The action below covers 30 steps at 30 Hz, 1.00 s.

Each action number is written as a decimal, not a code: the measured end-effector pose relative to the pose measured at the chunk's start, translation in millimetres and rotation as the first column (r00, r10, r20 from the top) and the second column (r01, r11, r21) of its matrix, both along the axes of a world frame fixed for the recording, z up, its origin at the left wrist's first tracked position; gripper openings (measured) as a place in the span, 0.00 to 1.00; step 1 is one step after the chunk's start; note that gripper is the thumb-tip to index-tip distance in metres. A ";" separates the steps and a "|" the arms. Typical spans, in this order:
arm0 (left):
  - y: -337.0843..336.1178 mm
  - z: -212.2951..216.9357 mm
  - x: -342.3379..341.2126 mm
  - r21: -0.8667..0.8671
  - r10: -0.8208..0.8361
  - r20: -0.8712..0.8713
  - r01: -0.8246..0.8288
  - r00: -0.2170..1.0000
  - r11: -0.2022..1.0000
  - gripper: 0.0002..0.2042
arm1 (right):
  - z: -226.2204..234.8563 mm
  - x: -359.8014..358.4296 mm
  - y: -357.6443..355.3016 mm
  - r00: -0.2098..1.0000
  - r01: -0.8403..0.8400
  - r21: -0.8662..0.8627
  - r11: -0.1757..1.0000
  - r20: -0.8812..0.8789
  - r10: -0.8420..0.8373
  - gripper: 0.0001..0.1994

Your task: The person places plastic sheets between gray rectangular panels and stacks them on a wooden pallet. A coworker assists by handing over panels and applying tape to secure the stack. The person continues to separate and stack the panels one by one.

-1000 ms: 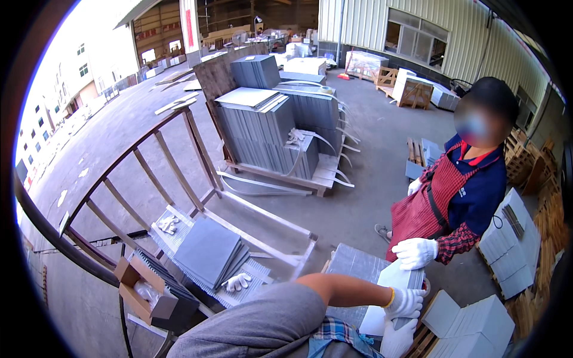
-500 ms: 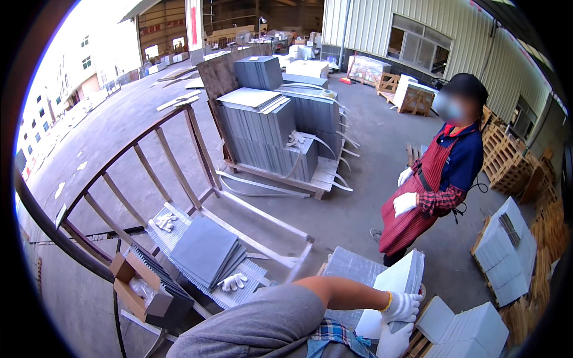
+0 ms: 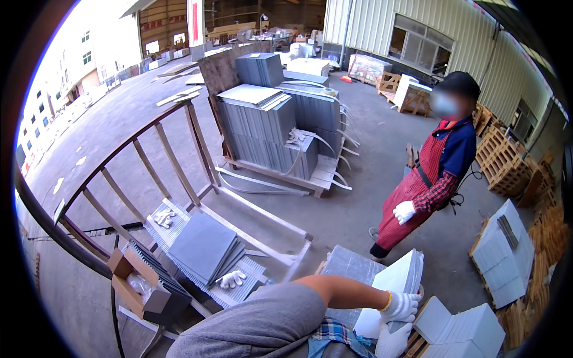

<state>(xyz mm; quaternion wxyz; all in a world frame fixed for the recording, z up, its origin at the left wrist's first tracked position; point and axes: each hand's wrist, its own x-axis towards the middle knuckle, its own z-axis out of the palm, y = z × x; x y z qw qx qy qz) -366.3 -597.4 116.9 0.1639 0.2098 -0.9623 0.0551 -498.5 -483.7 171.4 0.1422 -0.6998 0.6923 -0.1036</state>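
Observation:
My left hand (image 3: 401, 306), in a white knit glove with a yellow cuff, reaches across from under a grey sleeve. Its fingers are curled at the near edge of a stack of white-topped slabs (image 3: 397, 276). Just below it is my right hand (image 3: 393, 341), also gloved in white, its fingers closed and close against the left hand. A grey edge shows between the two hands; what they grip is mostly hidden. Beneath the white stack lies a grey slab surface (image 3: 352, 267).
A co-worker in a red apron (image 3: 418, 197) stands beyond the slabs. White slab stacks (image 3: 471, 328) sit to the right. At left are grey tiles (image 3: 203, 244), a loose glove (image 3: 231, 279), an open carton (image 3: 134, 286) and a metal rack (image 3: 137, 149). A loaded pallet (image 3: 262, 131) stands farther back.
The co-worker has shifted slightly left and turned; one of their gloved hands has gone out of sight. My hands have barely moved.

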 end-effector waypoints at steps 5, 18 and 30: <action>6.1 14.6 2.0 0.057 0.021 0.010 -0.021 1.000 0.998 0.25 | -28.5 -7.9 -8.3 0.999 0.044 -0.123 0.991 0.031 -0.041 0.42; 5.5 9.4 1.6 0.049 0.019 -0.001 -0.019 1.000 0.999 0.19 | -9.3 1.8 -1.4 0.997 0.072 -0.041 0.997 -0.016 -0.073 0.46; 9.0 20.1 7.2 0.052 0.015 0.052 -0.018 0.999 0.998 0.27 | 0.3 8.8 -1.3 0.997 0.078 0.025 0.997 -0.002 -0.077 0.45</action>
